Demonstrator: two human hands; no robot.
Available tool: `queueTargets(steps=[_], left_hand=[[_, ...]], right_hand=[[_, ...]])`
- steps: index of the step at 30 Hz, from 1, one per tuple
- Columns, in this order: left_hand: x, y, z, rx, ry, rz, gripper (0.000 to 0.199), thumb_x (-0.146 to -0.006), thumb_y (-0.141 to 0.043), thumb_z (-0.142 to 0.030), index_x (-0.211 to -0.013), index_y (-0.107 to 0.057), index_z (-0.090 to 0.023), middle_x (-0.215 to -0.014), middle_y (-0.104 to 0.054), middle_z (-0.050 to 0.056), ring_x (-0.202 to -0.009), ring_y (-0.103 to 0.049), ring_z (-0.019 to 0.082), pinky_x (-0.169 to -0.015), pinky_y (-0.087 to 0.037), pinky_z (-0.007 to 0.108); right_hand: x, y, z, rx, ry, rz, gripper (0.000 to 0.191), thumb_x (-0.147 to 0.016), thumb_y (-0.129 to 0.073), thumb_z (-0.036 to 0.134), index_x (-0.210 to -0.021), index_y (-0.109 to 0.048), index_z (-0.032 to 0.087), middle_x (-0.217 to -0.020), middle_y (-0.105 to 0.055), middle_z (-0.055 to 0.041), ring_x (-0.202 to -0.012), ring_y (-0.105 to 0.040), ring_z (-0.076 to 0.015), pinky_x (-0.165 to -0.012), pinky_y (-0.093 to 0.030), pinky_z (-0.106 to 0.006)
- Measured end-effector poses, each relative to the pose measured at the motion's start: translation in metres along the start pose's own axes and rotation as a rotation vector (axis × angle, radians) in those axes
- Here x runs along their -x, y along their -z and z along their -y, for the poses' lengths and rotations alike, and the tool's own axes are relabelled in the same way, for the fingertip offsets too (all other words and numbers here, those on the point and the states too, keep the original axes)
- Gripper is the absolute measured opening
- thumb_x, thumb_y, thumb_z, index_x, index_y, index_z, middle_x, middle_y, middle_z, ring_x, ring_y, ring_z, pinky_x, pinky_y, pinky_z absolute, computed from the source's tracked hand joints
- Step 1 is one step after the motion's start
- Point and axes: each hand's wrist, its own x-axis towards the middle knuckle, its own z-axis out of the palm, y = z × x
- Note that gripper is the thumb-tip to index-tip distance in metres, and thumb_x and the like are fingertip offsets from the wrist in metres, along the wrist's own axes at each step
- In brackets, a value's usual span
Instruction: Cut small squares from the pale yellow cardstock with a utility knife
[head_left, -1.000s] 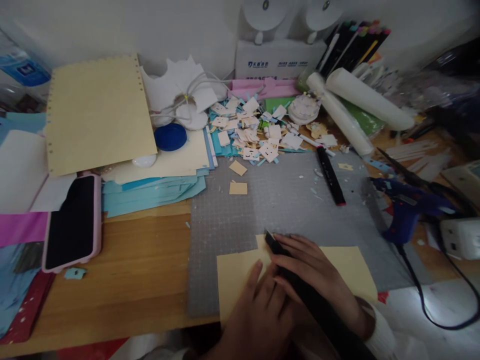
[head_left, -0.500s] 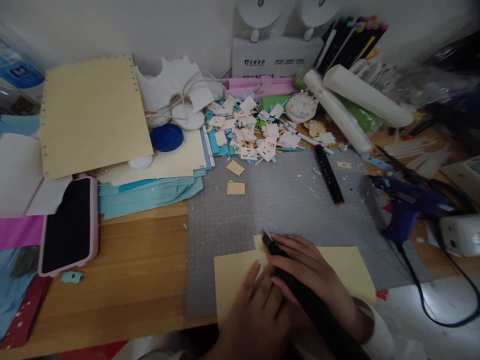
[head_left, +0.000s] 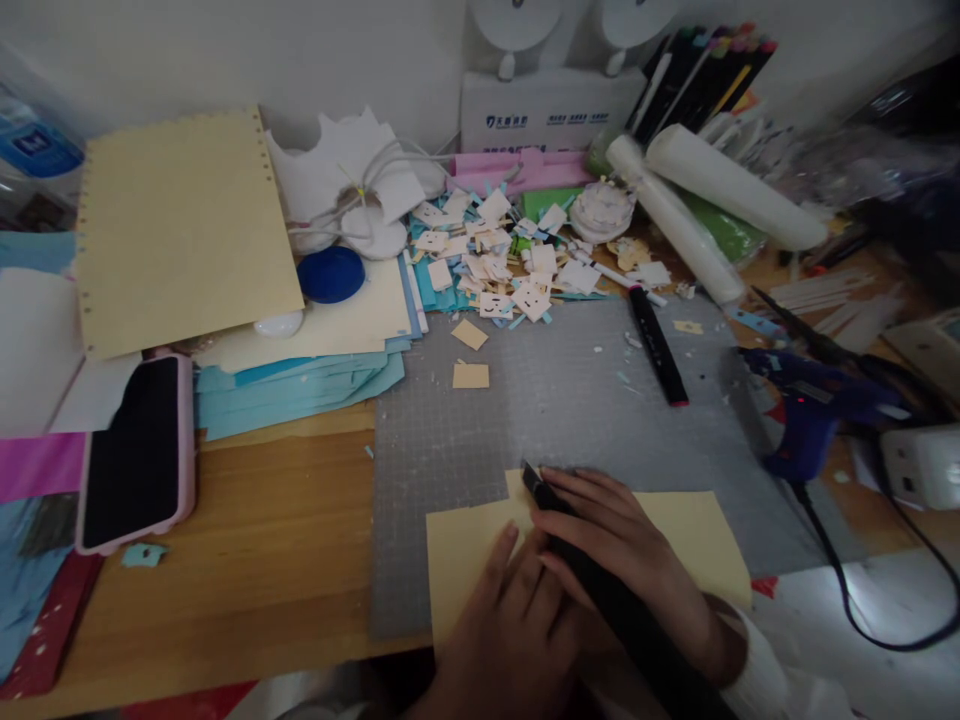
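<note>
A yellow paper sheet [head_left: 457,545] lies on the grey cutting mat [head_left: 420,450] at the front edge. My right hand [head_left: 630,550] is wrapped round a black cutter [head_left: 541,492], its tip resting near the notched upper edge of the sheet. Spread fingers of my left hand [head_left: 517,610] press flat on the paper, just left of the cutter. Two small yellow paper pieces [head_left: 471,376] [head_left: 469,335] sit farther up the mat, and a black marker [head_left: 658,345] lies to the right.
Small paper cutouts [head_left: 495,260] are heaped at the back. A phone [head_left: 135,450] and blue paper [head_left: 300,395] lie left. On the right are a blue glue gun [head_left: 806,410], its cable, scissors [head_left: 817,335] and white rolls [head_left: 735,190].
</note>
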Motion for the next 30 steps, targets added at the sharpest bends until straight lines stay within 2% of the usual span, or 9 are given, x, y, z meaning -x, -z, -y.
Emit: queueTargets(steps=[7, 12, 22, 25, 28, 30], left_hand=[[0.001, 0.002, 0.002, -0.017, -0.041, 0.069, 0.029, -0.096, -0.055, -0.033, -0.117, -0.068, -0.019, -0.113, -0.072, 0.005, -0.121, -0.059, 0.029, -0.124, -0.014, 0.054], [0.000, 0.005, 0.001, -0.013, -0.024, 0.106, 0.034, -0.098, -0.053, -0.036, -0.125, -0.066, -0.021, -0.121, -0.069, 0.005, -0.130, -0.052, 0.033, -0.122, -0.003, 0.063], [0.000, 0.005, 0.000, -0.031, -0.033, 0.099, 0.033, -0.098, -0.054, -0.035, -0.125, -0.067, -0.021, -0.121, -0.070, 0.005, -0.127, -0.053, 0.032, -0.122, -0.004, 0.063], [-0.001, 0.005, 0.000, -0.043, -0.040, 0.093, 0.032, -0.098, -0.055, -0.034, -0.125, -0.067, -0.022, -0.124, -0.069, 0.005, -0.130, -0.052, 0.032, -0.122, -0.005, 0.063], [-0.001, 0.003, 0.000, -0.079, -0.046, 0.091, 0.036, -0.099, -0.054, -0.033, -0.132, -0.064, -0.020, -0.136, -0.063, 0.009, -0.136, -0.047, 0.033, -0.121, -0.007, 0.065], [-0.001, 0.002, 0.000, -0.104, -0.045, 0.102, 0.040, -0.099, -0.053, -0.031, -0.137, -0.060, -0.019, -0.142, -0.059, 0.011, -0.138, -0.044, 0.033, -0.121, -0.006, 0.066]], right_hand=[[0.000, -0.002, 0.000, -0.013, -0.004, -0.014, 0.024, -0.092, -0.060, 0.016, -0.114, -0.064, 0.023, -0.117, -0.075, -0.0078, -0.117, -0.068, -0.0210, -0.104, -0.052, -0.041], [0.000, 0.001, -0.001, -0.036, -0.018, -0.006, 0.025, -0.091, -0.060, 0.016, -0.114, -0.065, 0.024, -0.117, -0.075, -0.0079, -0.117, -0.068, -0.0223, -0.101, -0.054, -0.042], [-0.001, 0.001, -0.001, -0.044, -0.010, -0.004, 0.025, -0.091, -0.059, 0.016, -0.115, -0.063, 0.024, -0.117, -0.075, -0.0082, -0.116, -0.068, -0.0233, -0.100, -0.054, -0.044], [0.000, 0.004, -0.002, -0.080, -0.051, -0.011, 0.032, -0.091, -0.059, 0.018, -0.122, -0.060, 0.024, -0.117, -0.073, -0.0092, -0.114, -0.068, -0.0254, -0.100, -0.054, -0.044], [0.004, 0.011, 0.000, -0.226, -0.170, -0.081, 0.043, -0.090, -0.059, 0.028, -0.132, -0.054, 0.024, -0.110, -0.071, -0.0094, -0.099, -0.071, -0.0272, -0.084, -0.059, -0.041], [0.004, 0.015, 0.004, -0.316, -0.287, -0.150, 0.042, -0.090, -0.059, 0.030, -0.131, -0.052, 0.025, -0.103, -0.068, -0.0084, -0.086, -0.070, -0.0255, -0.070, -0.060, -0.036]])
